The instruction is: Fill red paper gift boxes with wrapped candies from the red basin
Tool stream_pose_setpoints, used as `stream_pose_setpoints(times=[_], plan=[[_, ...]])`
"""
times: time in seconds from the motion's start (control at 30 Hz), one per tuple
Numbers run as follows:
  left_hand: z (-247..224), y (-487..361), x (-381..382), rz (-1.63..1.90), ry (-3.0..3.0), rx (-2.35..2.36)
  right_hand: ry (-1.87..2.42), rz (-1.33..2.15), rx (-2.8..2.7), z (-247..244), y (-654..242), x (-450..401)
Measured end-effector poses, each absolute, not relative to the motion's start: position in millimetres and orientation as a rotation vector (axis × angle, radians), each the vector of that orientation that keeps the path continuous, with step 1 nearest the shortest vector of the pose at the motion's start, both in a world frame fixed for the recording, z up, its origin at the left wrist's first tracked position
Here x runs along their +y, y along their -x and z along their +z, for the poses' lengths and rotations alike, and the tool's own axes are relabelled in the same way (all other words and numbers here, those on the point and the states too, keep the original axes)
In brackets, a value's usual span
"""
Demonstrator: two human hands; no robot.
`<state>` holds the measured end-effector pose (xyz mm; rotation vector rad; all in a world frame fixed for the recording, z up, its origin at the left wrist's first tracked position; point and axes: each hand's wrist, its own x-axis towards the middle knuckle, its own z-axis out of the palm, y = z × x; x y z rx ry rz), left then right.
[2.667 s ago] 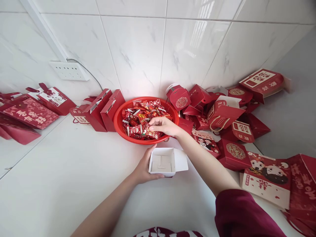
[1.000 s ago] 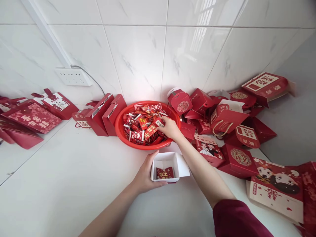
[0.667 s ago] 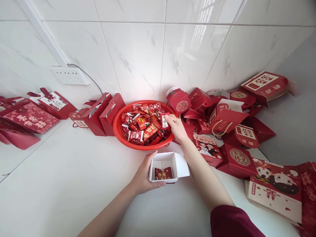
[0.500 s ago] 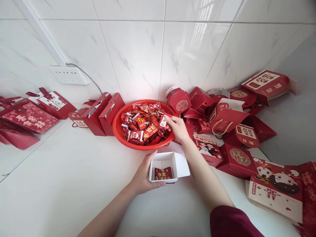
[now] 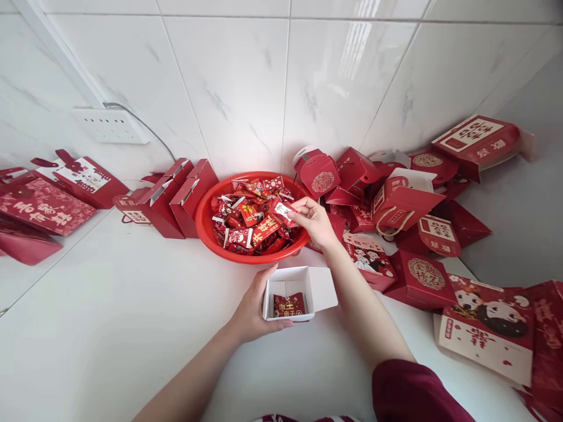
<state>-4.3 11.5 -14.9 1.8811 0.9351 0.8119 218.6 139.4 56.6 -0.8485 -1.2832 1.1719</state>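
My left hand (image 5: 254,309) is closed around the side of a small gift box (image 5: 310,290) with a white inside, its flap folded out to the right. Inside the box lies a dark red candy packet (image 5: 289,305) with gold characters. My right hand (image 5: 313,221) pinches a wrapped candy (image 5: 282,209), red with a white label, over the right side of a red plastic basin (image 5: 203,234). Many wrapped candies (image 5: 240,237) in red, white and gold fill the basin, which stands just beyond the box.
Red gift boxes (image 5: 428,280) are heaped on the right. Two upright red boxes (image 5: 188,199) stand left of the basin, with more boxes (image 5: 48,205) farther left. A socket strip (image 5: 109,125) with a cable is on the tiled wall (image 5: 237,82) behind the white tabletop (image 5: 132,305).
My right hand has shifted slightly left and turned the candy, so its label faces differently. My left hand still holds the box. The whole view has moved a little.
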Motion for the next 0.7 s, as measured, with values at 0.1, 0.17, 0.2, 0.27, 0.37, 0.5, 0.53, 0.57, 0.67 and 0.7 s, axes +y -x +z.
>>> stream_pose_setpoints(times=[0.1,0.17,0.2,0.27,0.37,0.5,0.53,0.57,0.67,0.7], plan=[[-14.9,4.0,11.6,0.816,-1.882,0.931,0.908,1.079,-1.333,55.1,-218.7,140.1],[-14.5,4.0,11.5,0.812,-1.89,0.932,0.93,1.066,-1.358,57.1,-218.6,138.8],[-14.2,3.9,11.5,0.807,-1.892,0.933,0.921,1.09,-1.361,59.5,-219.1,136.8],[-13.7,3.9,11.5,0.805,-1.888,0.932,0.882,1.232,-1.387,67.5,-222.3,129.3],[-13.3,3.7,11.7,0.815,-1.864,0.914,0.842,1.529,-1.603,87.6,-232.5,108.2],[-13.3,3.1,10.4,0.809,-1.872,0.91,0.867,1.57,-2.12,118.2,-249.8,75.7],[-13.2,3.0,9.7,0.802,-1.877,0.913,0.929,1.483,-2.197,123.7,-253.4,70.7],[-13.0,2.9,8.9,0.794,-1.88,0.917,1.021,1.36,-2.231,127.8,-256.0,68.1],[-12.0,2.8,7.3,0.776,-1.873,0.922,1.405,0.869,-2.182,130.6,-255.9,76.7],[-11.7,2.9,7.2,0.769,-1.869,0.924,1.535,0.72,-2.182,129.0,-252.5,84.9]])
